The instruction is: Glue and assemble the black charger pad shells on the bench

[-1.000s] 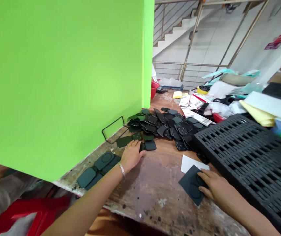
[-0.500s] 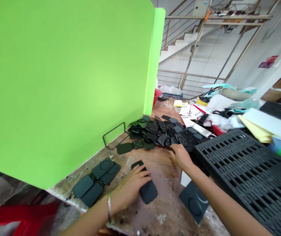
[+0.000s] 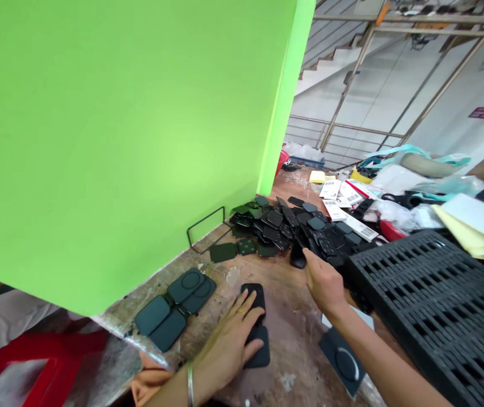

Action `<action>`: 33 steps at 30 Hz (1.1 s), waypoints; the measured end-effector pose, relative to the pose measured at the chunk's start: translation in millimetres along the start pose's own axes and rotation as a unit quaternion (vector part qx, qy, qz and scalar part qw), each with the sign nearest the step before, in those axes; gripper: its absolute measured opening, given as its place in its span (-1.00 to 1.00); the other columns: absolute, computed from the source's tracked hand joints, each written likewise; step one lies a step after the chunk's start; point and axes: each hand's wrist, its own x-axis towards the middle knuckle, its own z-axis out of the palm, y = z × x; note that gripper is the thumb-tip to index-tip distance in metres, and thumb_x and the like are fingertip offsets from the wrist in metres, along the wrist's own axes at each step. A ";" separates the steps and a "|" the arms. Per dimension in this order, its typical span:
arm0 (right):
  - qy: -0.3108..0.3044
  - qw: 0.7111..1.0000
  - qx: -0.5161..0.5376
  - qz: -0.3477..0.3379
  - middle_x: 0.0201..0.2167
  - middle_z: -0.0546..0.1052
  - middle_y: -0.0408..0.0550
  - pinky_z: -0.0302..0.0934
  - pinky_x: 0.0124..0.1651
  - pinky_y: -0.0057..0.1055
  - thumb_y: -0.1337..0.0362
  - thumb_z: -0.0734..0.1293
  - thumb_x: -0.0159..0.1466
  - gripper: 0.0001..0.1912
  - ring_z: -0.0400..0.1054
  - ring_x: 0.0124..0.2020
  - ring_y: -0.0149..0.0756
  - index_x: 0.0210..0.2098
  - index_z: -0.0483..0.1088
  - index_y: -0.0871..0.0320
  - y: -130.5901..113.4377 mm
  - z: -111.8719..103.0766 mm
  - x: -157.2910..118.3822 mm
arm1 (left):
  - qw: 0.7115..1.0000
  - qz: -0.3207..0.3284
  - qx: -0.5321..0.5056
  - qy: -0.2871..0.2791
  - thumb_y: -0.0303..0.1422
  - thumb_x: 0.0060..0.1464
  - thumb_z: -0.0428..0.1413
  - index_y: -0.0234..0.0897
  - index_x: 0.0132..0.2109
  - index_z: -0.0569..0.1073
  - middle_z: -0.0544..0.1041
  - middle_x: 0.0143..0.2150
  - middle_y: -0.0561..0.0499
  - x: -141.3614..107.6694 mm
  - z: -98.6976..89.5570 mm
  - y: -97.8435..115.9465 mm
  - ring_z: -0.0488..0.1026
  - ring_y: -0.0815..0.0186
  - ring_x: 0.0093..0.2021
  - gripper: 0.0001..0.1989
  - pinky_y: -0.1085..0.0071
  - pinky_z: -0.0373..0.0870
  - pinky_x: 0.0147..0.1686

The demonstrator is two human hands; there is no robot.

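Note:
My left hand (image 3: 240,330), with a ring and a bangle, lies spread on a dark hinged pad (image 3: 259,350) on the table. At the near edge of a pile of black folding pads (image 3: 273,220), my right hand (image 3: 324,280) is closed on a black pad (image 3: 297,256). Joined dark green pads (image 3: 163,319), some with ring marks, lie left of my left hand. A square dark card with a ring mark (image 3: 344,362) sits partly under my right forearm.
A large green panel (image 3: 132,130) stands at the left. A black slotted tray (image 3: 432,305) is at the right, with labels (image 3: 358,226), plastic bags and papers behind it. A wire frame (image 3: 206,229) stands by the panel. A red stool (image 3: 42,350) is at lower left.
My right hand has pulled a black pad a little out of the pile, and its fingers have closed. The pad under my left hand has turned more upright. The view has shifted slightly.

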 end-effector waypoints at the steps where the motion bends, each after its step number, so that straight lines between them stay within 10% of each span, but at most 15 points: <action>1: 0.027 0.999 0.018 -0.014 0.10 0.43 0.18 0.26 0.11 -0.23 0.45 0.07 0.32 -0.55 0.37 0.08 -0.16 0.18 0.25 0.31 -2.2 -10.0 -11.8 | 1.000 0.007 -0.007 -0.011 -0.40 0.06 0.19 -0.08 0.17 0.29 0.08 0.38 -0.09 2.0 -4.1 -1.0 -0.05 0.08 0.38 -0.47 -0.04 0.06 0.28; 7: 0.056 0.984 0.125 -0.115 0.10 0.44 0.05 0.31 0.10 -0.25 0.48 0.17 0.28 -0.36 0.37 0.09 -0.17 0.32 0.02 0.07 -28.7 -60.6 -84.0 | 0.998 0.045 -0.020 -0.038 -0.47 0.15 0.06 -0.11 0.09 0.34 0.14 0.37 -0.04 10.3 -17.3 -5.5 -0.04 0.19 0.38 -0.64 0.04 0.01 0.31; 11: 0.029 0.977 0.178 0.112 -0.09 0.55 0.04 0.40 -0.07 -0.25 0.29 0.20 0.29 -0.65 0.49 -0.15 -0.14 0.07 0.33 0.09 -35.4 -73.3 -106.5 | 0.998 0.046 -0.012 -0.028 -0.44 0.22 -0.01 -0.13 0.03 0.36 0.15 0.36 0.00 8.6 -12.0 -4.7 -0.05 0.21 0.38 -0.74 0.07 0.01 0.31; 16: -0.192 0.827 0.381 0.365 -0.57 0.46 -0.17 0.32 -0.66 -0.38 0.03 0.21 0.22 -0.59 0.40 -0.65 -0.26 -0.03 0.25 0.12 -28.7 -72.5 -113.7 | 1.000 0.011 0.022 0.014 -0.22 0.13 0.14 -0.16 0.25 0.17 0.05 0.39 -0.16 3.6 5.5 12.7 -0.10 0.09 0.39 -0.42 -0.01 0.00 0.30; 19: -0.298 0.734 0.463 0.397 -0.69 0.36 -0.31 0.16 -0.79 -0.48 0.01 0.18 0.23 -0.46 0.33 -0.77 -0.27 0.11 0.04 0.12 -39.8 -68.2 -119.9 | 0.999 0.012 0.049 0.003 -0.18 0.08 0.18 -0.18 0.32 0.06 -0.01 0.41 -0.20 1.8 12.5 20.5 -0.13 0.04 0.39 -0.26 -0.05 -0.02 0.29; 22: -0.374 0.706 0.461 0.387 -0.65 0.42 -0.25 0.16 -0.77 -0.48 0.04 0.08 0.29 -0.45 0.40 -0.72 -0.21 0.19 -0.09 0.11 -60.2 -65.8 -124.4 | 0.998 0.025 0.052 -0.015 -0.20 0.12 0.13 -0.20 0.33 0.08 -0.04 0.41 -0.18 -0.4 9.0 16.9 -0.15 0.07 0.40 -0.31 -0.01 -0.06 0.31; 28: -0.415 0.876 0.141 0.200 -0.39 0.55 0.18 0.30 -0.39 -0.26 0.18 0.08 0.34 -0.61 0.52 -0.35 0.00 0.08 0.25 0.20 -75.0 -75.6 -97.7 | 0.996 0.069 0.021 -0.051 -0.18 0.12 0.14 -0.16 0.32 0.10 -0.03 0.41 -0.15 -7.7 -13.4 3.7 -0.15 0.08 0.40 -0.32 -0.02 -0.08 0.32; 33: -0.266 0.958 -0.019 0.109 -0.25 0.55 0.15 0.25 -0.17 -0.31 0.17 0.13 0.35 -0.69 0.46 -0.17 -0.08 -0.08 0.38 0.20 -54.1 -54.3 -29.6 | 0.994 0.083 0.047 -0.051 -0.13 0.17 0.08 -0.15 0.29 0.16 0.00 0.41 -0.13 -1.2 -7.2 32.6 -0.18 0.09 0.40 -0.40 -0.03 -0.08 0.31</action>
